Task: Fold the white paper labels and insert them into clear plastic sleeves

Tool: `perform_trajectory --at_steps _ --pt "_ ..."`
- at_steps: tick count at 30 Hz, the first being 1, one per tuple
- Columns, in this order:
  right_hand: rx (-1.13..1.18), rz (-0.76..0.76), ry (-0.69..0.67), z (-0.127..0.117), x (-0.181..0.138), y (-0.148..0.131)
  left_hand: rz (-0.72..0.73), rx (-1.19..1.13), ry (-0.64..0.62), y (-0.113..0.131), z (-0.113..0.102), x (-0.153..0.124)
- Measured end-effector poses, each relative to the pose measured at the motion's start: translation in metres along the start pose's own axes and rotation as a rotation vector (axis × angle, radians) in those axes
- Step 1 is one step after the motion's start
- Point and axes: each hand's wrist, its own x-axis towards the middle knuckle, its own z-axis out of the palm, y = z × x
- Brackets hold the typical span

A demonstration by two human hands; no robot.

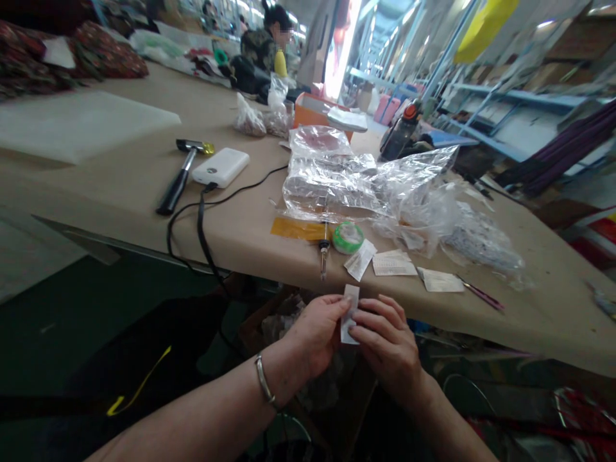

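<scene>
Just in front of the table's edge, my left hand pinches a small white paper strip, its thumb lying on the upper part. My right hand is curled from the other side, with fingertips against the strip's right edge; its thumb is hidden. Small white printed labels lie in several piles on the table beyond my hands. A green tape roll rests left of them, beside a thin pointed tool with a dark collar. Amber film lies beside that tool.
Clear plastic bags cover the table's middle. Thin scissors or tweezers lie right. A hammer and a white power bank with a black cable lie left. Farther back are an orange box, a bottle and a person.
</scene>
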Motion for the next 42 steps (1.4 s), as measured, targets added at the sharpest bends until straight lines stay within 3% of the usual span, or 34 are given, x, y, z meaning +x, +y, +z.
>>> perform_trajectory --at_steps 3,8,11,15,20,24,27,36,39,42 --pt "-0.037 0.059 -0.031 -0.003 0.0 0.01 0.006 0.077 0.076 -0.001 0.002 0.003" --pt "-0.388 0.367 -0.083 -0.005 0.004 0.05 -0.004 0.261 0.135 -0.005 -0.002 0.001" --pt "-0.436 0.367 -0.142 -0.003 -0.001 0.062 -0.005 0.3 0.146 -0.006 -0.005 0.001" --pt "-0.307 0.345 0.004 -0.005 -0.011 0.068 -0.05 0.301 0.173 -0.005 -0.004 0.002" --pt "-0.06 0.33 0.199 -0.008 -0.013 0.051 -0.113 0.257 0.17 -0.002 0.0 0.001" --pt "0.174 0.1 0.054 -0.002 -0.008 0.015 -0.069 0.126 0.047 -0.003 0.0 0.002" --pt "0.196 0.009 -0.032 0.006 -0.007 -0.004 -0.027 0.049 -0.003 -0.004 -0.001 0.003" --pt "0.181 -0.01 -0.082 0.012 -0.009 -0.01 -0.019 0.019 -0.004 -0.009 -0.006 0.003" --pt "0.195 -0.001 -0.102 0.009 -0.01 -0.012 -0.015 0.057 0.048 -0.007 -0.004 0.001" --pt "0.101 0.084 -0.08 -0.003 -0.016 0.003 -0.058 0.11 0.12 -0.004 -0.001 -0.003"
